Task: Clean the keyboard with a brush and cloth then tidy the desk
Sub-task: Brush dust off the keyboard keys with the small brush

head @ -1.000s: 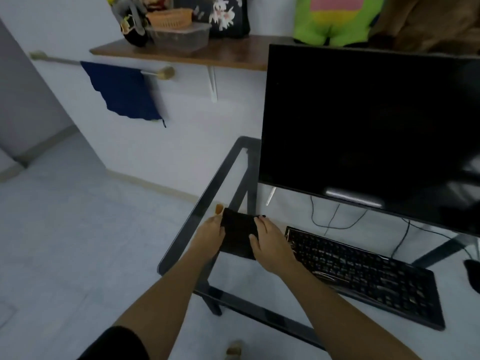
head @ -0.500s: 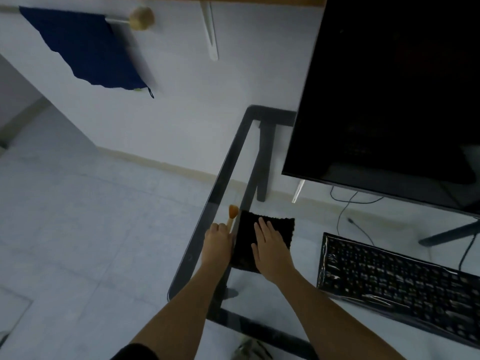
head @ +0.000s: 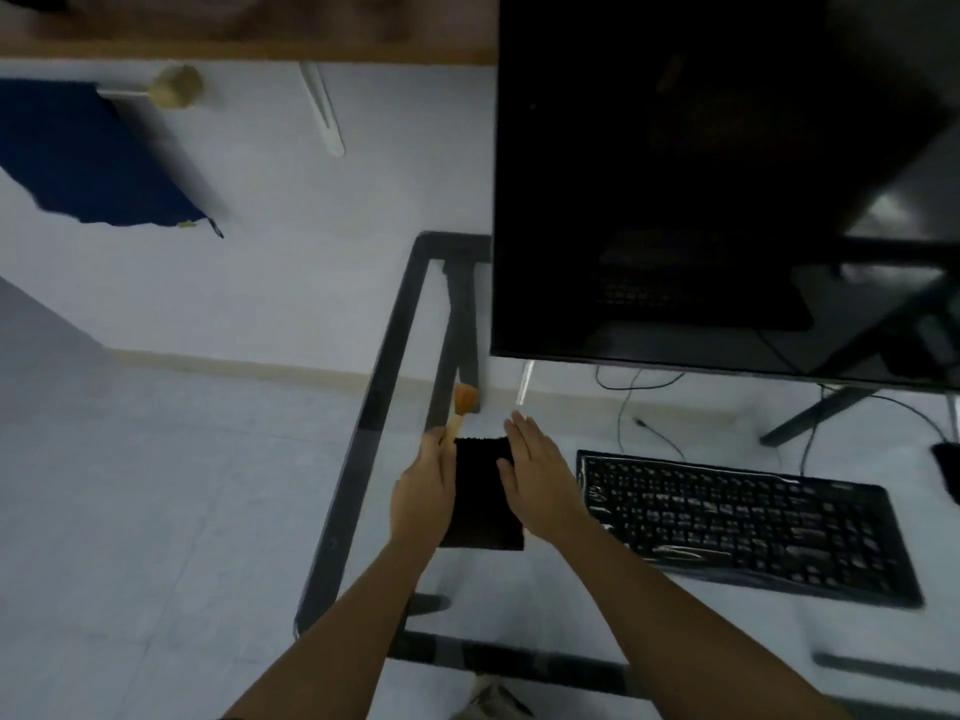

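A black folded cloth lies on the glass desk near its left edge. My left hand rests beside the cloth's left side and grips the pale handle of a small brush, whose orange bristles point away from me. My right hand is flat, fingers together, over the cloth's right edge; whether it touches the cloth is unclear. The black keyboard lies to the right of my right hand, apart from it.
A large dark monitor stands behind the keyboard, with cables trailing under it. A blue towel hangs on a wall rail at the left. A wooden shelf runs above. A dark object sits at the right edge.
The cloth looks narrower, as if folded in half. My right hand moved from flat on the cloth to its right edge. More of the brush shows above my left hand. The view shifted.
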